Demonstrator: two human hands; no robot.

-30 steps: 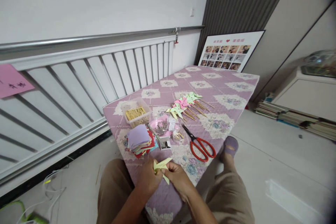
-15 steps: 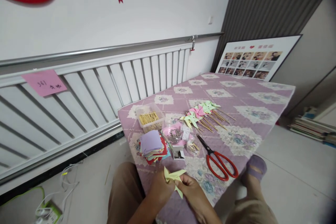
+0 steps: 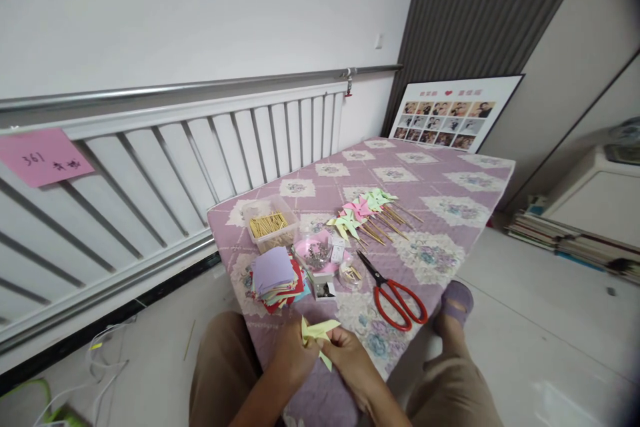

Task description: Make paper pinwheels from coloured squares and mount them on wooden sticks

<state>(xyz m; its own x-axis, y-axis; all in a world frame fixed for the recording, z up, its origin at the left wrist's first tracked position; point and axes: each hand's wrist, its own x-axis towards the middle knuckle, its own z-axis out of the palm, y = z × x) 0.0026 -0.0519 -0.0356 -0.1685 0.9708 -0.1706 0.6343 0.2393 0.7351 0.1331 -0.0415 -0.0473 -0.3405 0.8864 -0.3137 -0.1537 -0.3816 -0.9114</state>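
Between my two hands is a pale yellow paper pinwheel, its points folded in and sticking out past my fingers. My left hand is closed on its left side, and my right hand pinches it from the right. The fingertips meet near the pinwheel's middle and cover it. Just beyond my hands stand a small white box with dark contents and a round clear tub of small light-coloured pieces. Scissors with red handles lie to the right, blades pointing away. To the left is a stack of coloured paper squares.
A clear box of short wooden sticks and a pink tray of metal pins stand farther back. Finished pinwheels on sticks lie mid-table. A radiator runs along the left; a photo board leans at the far end.
The camera view has turned slightly right, so everything appears shifted left. Both hands keep the same grip on the yellow pinwheel, with little visible change in its shape.
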